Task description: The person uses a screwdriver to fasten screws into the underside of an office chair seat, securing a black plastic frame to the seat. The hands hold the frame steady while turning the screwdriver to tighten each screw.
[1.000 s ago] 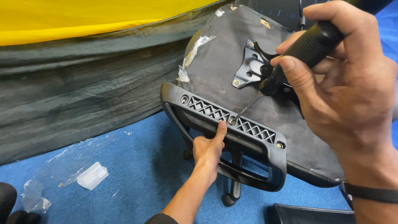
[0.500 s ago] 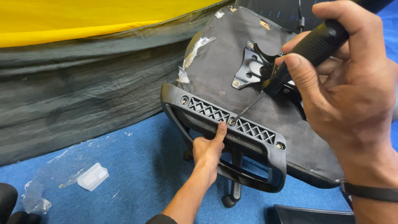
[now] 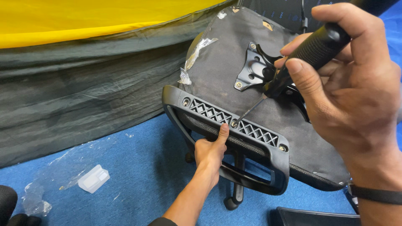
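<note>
An upturned office chair seat [image 3: 226, 71] with a dark fabric underside fills the upper middle. A black plastic armrest [image 3: 234, 134] with a lattice-patterned bracket is fixed along its near edge. My left hand [image 3: 210, 155] grips the armrest from below, thumb pressed on the bracket. My right hand [image 3: 351, 88] holds a black-handled screwdriver [image 3: 310, 52], whose tip rests on a screw [image 3: 233, 124] in the middle of the bracket. A black metal mounting plate [image 3: 251, 69] is bolted to the seat behind the screwdriver shaft.
Blue carpet [image 3: 138, 184] covers the floor. A dark green and yellow fabric sheet [image 3: 75, 83] lies to the left. A small clear plastic piece [image 3: 93, 178] and crumpled plastic wrap [image 3: 35, 201] sit at lower left. A black panel edge [image 3: 314, 217] shows at the bottom right.
My right hand and the screwdriver shifted slightly, with the tip staying on the bracket screw. My left hand keeps its hold on the armrest.
</note>
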